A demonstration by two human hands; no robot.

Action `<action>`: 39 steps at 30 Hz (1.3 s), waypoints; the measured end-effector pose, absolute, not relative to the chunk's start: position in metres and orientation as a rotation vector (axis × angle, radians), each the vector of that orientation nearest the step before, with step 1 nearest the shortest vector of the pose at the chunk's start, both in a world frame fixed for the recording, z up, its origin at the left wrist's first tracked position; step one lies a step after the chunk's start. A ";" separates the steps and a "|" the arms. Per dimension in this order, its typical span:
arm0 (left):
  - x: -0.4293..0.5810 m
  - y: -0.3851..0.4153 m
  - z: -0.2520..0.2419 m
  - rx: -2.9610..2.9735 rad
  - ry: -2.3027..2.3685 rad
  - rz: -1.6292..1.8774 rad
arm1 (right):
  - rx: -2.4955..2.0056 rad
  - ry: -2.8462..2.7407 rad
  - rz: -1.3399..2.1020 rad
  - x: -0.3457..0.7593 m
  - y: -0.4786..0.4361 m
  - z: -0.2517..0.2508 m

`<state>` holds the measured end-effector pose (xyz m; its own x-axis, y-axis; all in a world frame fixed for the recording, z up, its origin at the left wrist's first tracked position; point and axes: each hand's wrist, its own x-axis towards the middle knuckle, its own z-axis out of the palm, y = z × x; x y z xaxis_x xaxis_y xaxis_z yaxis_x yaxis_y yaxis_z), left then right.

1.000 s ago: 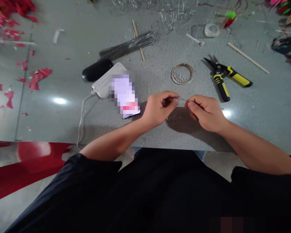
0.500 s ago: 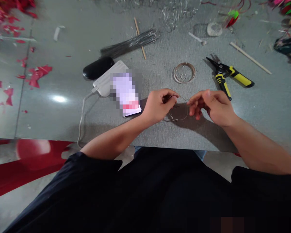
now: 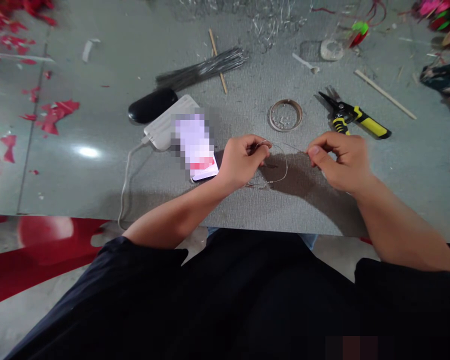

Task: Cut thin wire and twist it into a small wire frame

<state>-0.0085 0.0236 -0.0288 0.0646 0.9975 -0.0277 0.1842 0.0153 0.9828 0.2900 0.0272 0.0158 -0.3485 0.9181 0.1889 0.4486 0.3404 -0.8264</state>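
Observation:
A thin wire loop (image 3: pixel 286 170) hangs from my left hand (image 3: pixel 243 159), whose thumb and fingers are pinched shut on it. A loose end of wire runs out to the right from the loop. My right hand (image 3: pixel 339 159) pinches that end between thumb and fingertips. Small bits along the lower part of the loop are too fine to make out. Just beyond the loop lies a shallow round ring-shaped dish (image 3: pixel 272 119) with tiny pieces inside. Black-and-yellow pliers (image 3: pixel 371 124) rest behind my right hand, their near handle partly hidden by it.
A phone (image 3: pixel 206 175) leans by a white power strip (image 3: pixel 161 135) with a cord, left of my left hand. Behind them are a black case (image 3: pixel 152 106), a wire bundle (image 3: pixel 206 67) and a wooden stick (image 3: pixel 386 95). Red scraps (image 3: pixel 58 115) lie at far left.
My right hand has gone from loosely spread fingers beside the loop to a pinch on the wire end, and has moved right, drawing it out. My left hand stays nearly in place.

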 end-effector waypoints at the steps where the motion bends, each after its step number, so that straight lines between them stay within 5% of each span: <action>1: -0.008 0.023 -0.030 1.359 1.301 1.053 | -1.205 -1.979 0.870 0.288 0.026 0.017; 28: -0.010 0.029 -0.052 1.374 1.288 1.089 | -1.336 -2.412 0.585 0.283 0.025 -0.014; 39: -0.007 0.021 -0.039 1.447 1.198 1.120 | -1.204 -1.979 1.030 0.284 0.015 0.010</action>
<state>-0.0069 0.0213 -0.0392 0.1128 0.9898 0.0874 0.1536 -0.1042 0.9826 0.2837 0.0153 0.0097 -0.4110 0.9068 0.0936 0.4438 0.2887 -0.8484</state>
